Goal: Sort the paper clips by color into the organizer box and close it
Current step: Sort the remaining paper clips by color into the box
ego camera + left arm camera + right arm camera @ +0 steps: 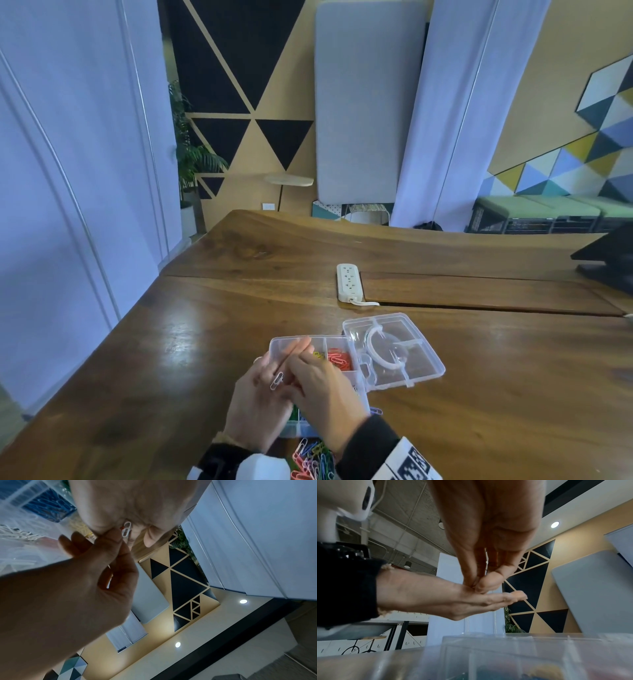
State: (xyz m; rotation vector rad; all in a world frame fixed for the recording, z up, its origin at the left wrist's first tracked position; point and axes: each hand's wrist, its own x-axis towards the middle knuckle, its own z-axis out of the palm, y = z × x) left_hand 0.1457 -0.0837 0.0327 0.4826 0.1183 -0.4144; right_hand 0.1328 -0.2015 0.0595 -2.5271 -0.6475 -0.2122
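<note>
Head view: both hands over the near-left part of the clear organizer box (342,346) on the wooden surface (205,325). Left hand (257,404) lies palm up, fingers straight and relaxed, with a white paper clip (276,381) resting on its fingers. Right hand (322,387) is knuckles up with fingertips down on the left palm, just beside the clip; this view doesn't show what it pinches, if anything. Box lid (397,349) is swung open to the right and lies flat. Red clips (340,358) and yellow clips (319,355) sit in separate far compartments. Loose mixed-colour clip pile (313,460) lies on the surface at the near edge, between the wrists. White power strip (347,282) further back. Left wrist view: white clip lies on the left hand's fingers (137,507), right hand's thumb (118,538) and forefinger pressed together right next to it; blue clips (49,507) visible in a box compartment. Right wrist view: right thumb and fingertips (486,582) pinched together, touching the flat left palm (471,601) above the box; clip itself hidden here.
</note>
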